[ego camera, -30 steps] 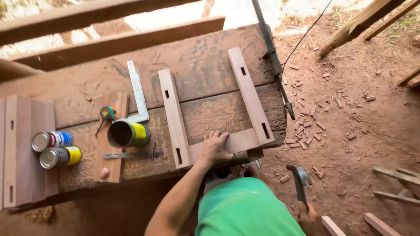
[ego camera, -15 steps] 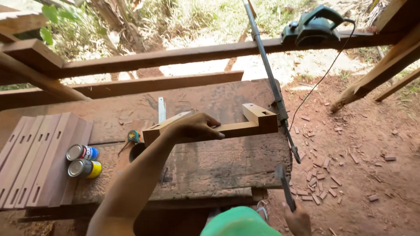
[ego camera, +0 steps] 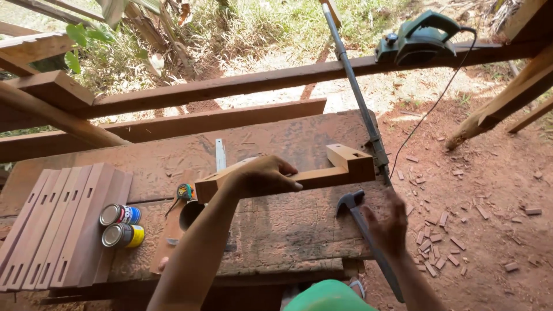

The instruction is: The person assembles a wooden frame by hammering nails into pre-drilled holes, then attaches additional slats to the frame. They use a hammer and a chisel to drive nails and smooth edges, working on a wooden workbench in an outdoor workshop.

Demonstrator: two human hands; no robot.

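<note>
My left hand (ego camera: 265, 175) grips a wooden frame piece (ego camera: 322, 173) made of slotted boards and holds it up on edge above the worn plank workbench (ego camera: 276, 230). My right hand (ego camera: 389, 222) holds a claw hammer (ego camera: 363, 227) by its long dark handle, the head pointing up near the bench's right end. The hammer head sits just below the frame's right end, apart from it.
Several slotted boards (ego camera: 63, 224) lie stacked at the bench's left, with two small tins (ego camera: 121, 224) beside them. A tape measure (ego camera: 184, 192), an open can (ego camera: 190, 214) and a metal square (ego camera: 220, 154) lie mid-bench. A long bar clamp (ego camera: 357, 98) leans at the right edge; a green electric planer (ego camera: 417, 40) rests on a beam. Wood scraps litter the dirt.
My left hand lifted the wooden frame from lying flat on the bench and turned it on edge. My right hand brought the hammer up from low beside me toward the bench.
</note>
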